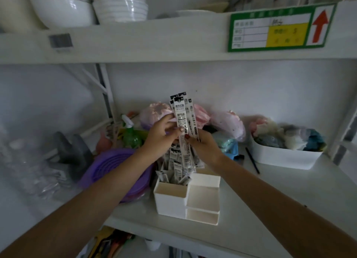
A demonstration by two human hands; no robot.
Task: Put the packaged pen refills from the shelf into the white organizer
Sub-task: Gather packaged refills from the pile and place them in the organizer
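Presently both grips are closed on one upright bundle of packaged pen refills (182,122): the left hand (161,137) pinches it mid-length, the right hand (204,146) steadies the right edge. The sleeves look light, thin, flexible and slick, so hold low, near the middle. More packs stand in the far compartment of the white organizer (171,199), directly beneath, on the shelf (270,209).

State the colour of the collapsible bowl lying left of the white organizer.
Purple. The collapsible bowl shows best in the head view, beside the white organizer.
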